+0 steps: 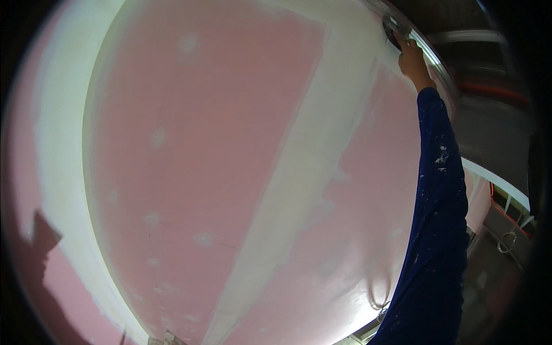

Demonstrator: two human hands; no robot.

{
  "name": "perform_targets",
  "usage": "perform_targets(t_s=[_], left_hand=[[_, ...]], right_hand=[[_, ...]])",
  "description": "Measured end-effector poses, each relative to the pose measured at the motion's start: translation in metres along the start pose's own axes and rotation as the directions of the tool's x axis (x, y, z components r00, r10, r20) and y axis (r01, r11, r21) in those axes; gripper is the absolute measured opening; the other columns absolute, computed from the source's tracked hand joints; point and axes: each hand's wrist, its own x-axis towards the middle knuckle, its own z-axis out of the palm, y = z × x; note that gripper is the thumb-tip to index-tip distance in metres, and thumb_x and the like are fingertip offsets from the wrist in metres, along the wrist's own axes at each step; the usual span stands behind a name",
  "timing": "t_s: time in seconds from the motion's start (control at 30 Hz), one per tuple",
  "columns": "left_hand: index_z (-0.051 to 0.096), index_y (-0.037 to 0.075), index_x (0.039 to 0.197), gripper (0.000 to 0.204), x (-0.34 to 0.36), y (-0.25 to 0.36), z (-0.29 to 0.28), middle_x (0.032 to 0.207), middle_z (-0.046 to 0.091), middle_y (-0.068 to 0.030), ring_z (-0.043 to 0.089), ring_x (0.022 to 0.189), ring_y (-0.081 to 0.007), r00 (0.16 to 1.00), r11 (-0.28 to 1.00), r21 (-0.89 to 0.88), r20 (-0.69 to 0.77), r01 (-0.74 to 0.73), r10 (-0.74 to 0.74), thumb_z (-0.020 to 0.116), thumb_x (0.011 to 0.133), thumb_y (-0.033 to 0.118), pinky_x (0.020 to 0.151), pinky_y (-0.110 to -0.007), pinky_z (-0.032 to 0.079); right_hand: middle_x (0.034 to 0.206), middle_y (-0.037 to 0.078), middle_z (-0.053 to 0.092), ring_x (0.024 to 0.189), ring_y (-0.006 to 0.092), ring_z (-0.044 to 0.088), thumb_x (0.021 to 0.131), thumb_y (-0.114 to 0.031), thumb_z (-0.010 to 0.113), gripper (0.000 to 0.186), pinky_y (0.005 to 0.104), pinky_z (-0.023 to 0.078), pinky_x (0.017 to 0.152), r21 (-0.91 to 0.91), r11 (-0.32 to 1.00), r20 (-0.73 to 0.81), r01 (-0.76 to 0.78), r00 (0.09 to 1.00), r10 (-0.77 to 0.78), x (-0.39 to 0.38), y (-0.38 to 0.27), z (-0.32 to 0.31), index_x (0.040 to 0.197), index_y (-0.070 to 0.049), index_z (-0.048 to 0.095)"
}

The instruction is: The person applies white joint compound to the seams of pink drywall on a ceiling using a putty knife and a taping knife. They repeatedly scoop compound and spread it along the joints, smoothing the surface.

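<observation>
My right arm, in a dark blue sleeve spotted with white, stretches up along the right side. High at the top right edge of the pink wallboard, my right hand point(413, 57) is closed on a dark, rounded flat tool point(395, 30). One finger lies along the tool, which is against the pale band by the wall's upper edge. Its exact kind I cannot make out. A broad off-white strip of joint compound point(299, 155) runs slantwise down the pink wallboard point(201, 144). Several whitish filler spots point(158, 137) dot the board. My left hand is out of view.
A metal edge strip point(431, 53) borders the board at the upper right, with a dark ceiling space beyond. Another pale compound band point(60, 144) follows the inside corner at left. A coil of pale cable point(507, 242) hangs at far right.
</observation>
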Motion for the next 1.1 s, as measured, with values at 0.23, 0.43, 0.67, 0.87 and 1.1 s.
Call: perform_targets(t_s=[0.23, 0.43, 0.67, 0.87, 1.1], left_hand=[[0.064, 0.001, 0.106, 0.037, 0.013, 0.024, -0.003, 0.094, 0.071, -0.024, 0.068, 0.087, -0.0438, 0.991, 0.991, 0.011, 0.011, -0.135, 0.135, 0.073, 0.087, 0.032, 0.075, -0.051, 0.054], [0.065, 0.004, 0.104, 0.035, 0.011, 0.01, 0.01, 0.096, 0.07, -0.0232, 0.066, 0.094, -0.0425, 0.974, 0.969, 0.092, 0.026, -0.227, 0.226, 0.071, 0.087, 0.035, 0.079, -0.051, 0.053], [0.065, -0.001, 0.122, 0.055, 0.001, 0.006, 0.009, 0.114, 0.07, -0.0257, 0.065, 0.109, -0.0421, 0.993, 0.986, 0.149, 0.104, -0.07, 0.055, 0.074, 0.086, 0.04, 0.092, -0.049, 0.053], [0.059, -0.002, 0.134, 0.069, -0.025, 0.02, 0.004, 0.125, 0.067, -0.0277, 0.062, 0.119, -0.0437, 0.993, 0.994, 0.027, 0.052, 0.107, -0.109, 0.075, 0.086, 0.046, 0.099, -0.049, 0.05], [0.057, -0.002, 0.136, 0.074, -0.013, 0.012, 0.003, 0.12, 0.068, -0.0276, 0.062, 0.114, -0.0445, 1.0, 0.988, 0.155, -0.006, 0.027, -0.026, 0.076, 0.086, 0.049, 0.094, -0.052, 0.051]], right_hand=[[0.137, 0.022, 0.053, 0.117, 0.0422, 0.057, 0.091, 0.006, 0.056, 0.075, 0.0484, 0.048, 0.106, 0.027, 1.0, 0.018, 0.004, 1.0, -0.004, -0.092, -0.028, -0.018, 0.159, -0.023, 0.039], [0.14, 0.017, 0.052, 0.119, 0.0407, 0.057, 0.095, 0.004, 0.052, 0.066, 0.0506, 0.049, 0.105, 0.079, 0.996, -0.031, -0.029, 0.999, 0.031, -0.11, -0.027, -0.037, 0.155, -0.022, 0.045], [0.143, 0.016, 0.054, 0.125, 0.0419, 0.056, 0.097, -0.006, 0.05, 0.062, 0.0573, 0.051, 0.101, 0.052, 0.991, 0.01, -0.125, 0.992, 0.124, -0.012, -0.022, -0.025, 0.155, -0.028, 0.045], [0.132, 0.024, 0.059, 0.108, 0.0442, 0.065, 0.093, 0.002, 0.05, 0.067, 0.052, 0.055, 0.095, -0.083, 0.987, -0.129, -0.139, 0.983, 0.128, 0.005, -0.027, -0.011, 0.155, -0.022, 0.045], [0.142, 0.02, 0.053, 0.126, 0.0448, 0.055, 0.093, 0.001, 0.052, 0.068, 0.0507, 0.051, 0.105, 0.06, 0.995, 0.047, -0.084, 0.996, 0.081, -0.004, -0.033, -0.028, 0.155, -0.026, 0.045]])
